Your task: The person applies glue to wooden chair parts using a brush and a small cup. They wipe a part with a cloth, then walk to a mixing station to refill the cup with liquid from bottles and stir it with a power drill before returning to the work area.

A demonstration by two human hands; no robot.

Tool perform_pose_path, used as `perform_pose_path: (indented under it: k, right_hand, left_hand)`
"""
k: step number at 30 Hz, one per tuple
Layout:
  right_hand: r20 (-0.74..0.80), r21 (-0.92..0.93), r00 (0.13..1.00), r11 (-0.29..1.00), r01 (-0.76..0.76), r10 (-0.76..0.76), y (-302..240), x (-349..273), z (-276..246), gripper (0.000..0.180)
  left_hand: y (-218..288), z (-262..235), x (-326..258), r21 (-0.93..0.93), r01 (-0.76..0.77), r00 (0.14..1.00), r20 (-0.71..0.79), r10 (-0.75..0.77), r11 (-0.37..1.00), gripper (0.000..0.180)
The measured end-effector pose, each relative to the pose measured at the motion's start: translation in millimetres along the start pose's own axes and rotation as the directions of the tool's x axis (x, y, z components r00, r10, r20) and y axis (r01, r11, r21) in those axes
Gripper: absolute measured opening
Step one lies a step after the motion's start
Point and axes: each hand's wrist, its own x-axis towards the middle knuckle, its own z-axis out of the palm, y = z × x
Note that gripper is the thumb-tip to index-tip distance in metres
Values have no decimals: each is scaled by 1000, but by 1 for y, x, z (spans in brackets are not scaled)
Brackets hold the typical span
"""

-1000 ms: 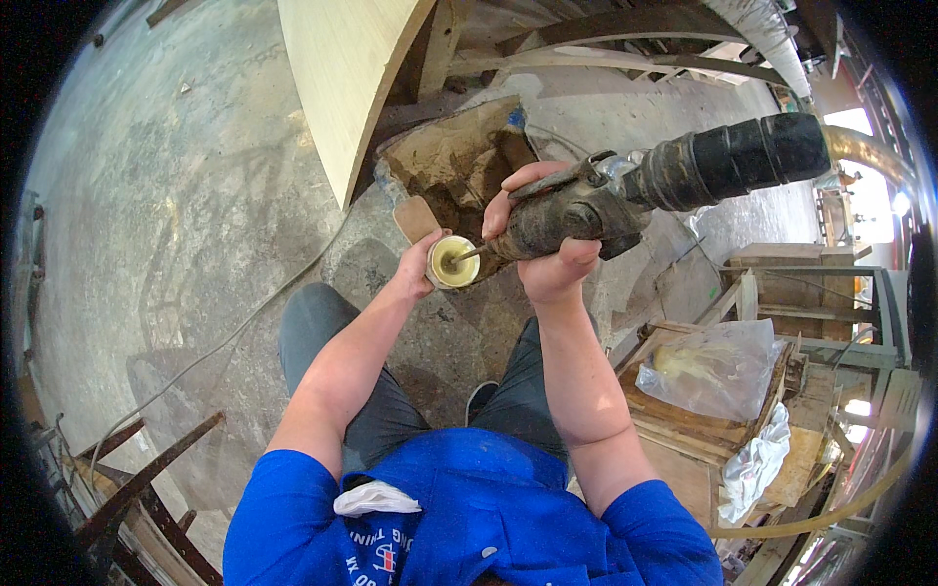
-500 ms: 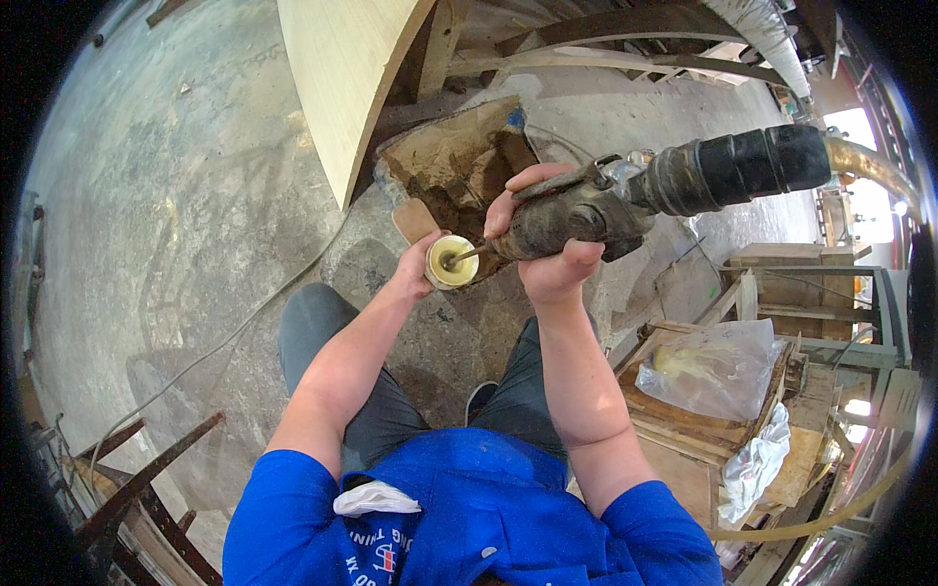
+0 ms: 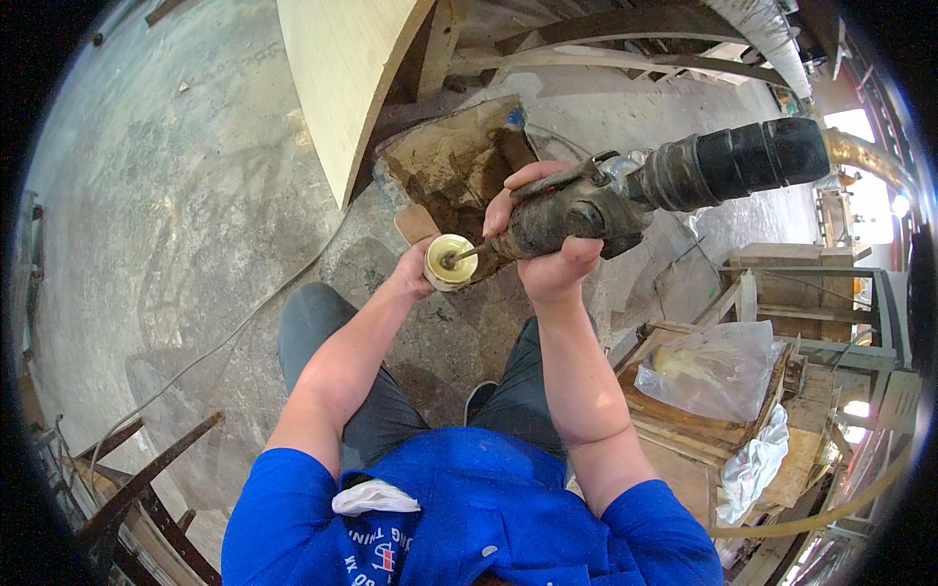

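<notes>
The left hand (image 3: 415,278) is mostly hidden behind the small cream tub (image 3: 451,262) it cups; its fingers wrap the tub's far side and cannot be counted. The right hand (image 3: 547,249) clenches the grimy grinder (image 3: 586,210), fingers pressed tight round the body, whose thin bit dips into the tub. The grinder's black hose (image 3: 747,161) runs toward the right rim. Beyond the tub lies a brown slab (image 3: 449,161), partly covered by a pale board (image 3: 342,68). Right of the tub, a crate (image 3: 684,430) carries a plastic bag (image 3: 713,366).
</notes>
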Motion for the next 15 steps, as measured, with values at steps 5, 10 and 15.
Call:
perform_pose_path:
  k: [5, 10, 15]
  right_hand:
    - [23, -3, 999, 1000, -27, 27, -3, 1, 1, 85]
    - [-3, 50, 1000, 999, -14, 14, 4, -2, -4, 83]
    - [8, 0, 999, 999, -40, 40, -4, -2, 2, 88]
  left_hand:
    - [1, -6, 5, -17, 25, 1000, 5, -25, 1000, 29]
    - [-1, -3, 6, 5, -7, 999, -41, 7, 1000, 26]
    - [1, -5, 5, 94, -215, 974, -48, 220, 972, 25]
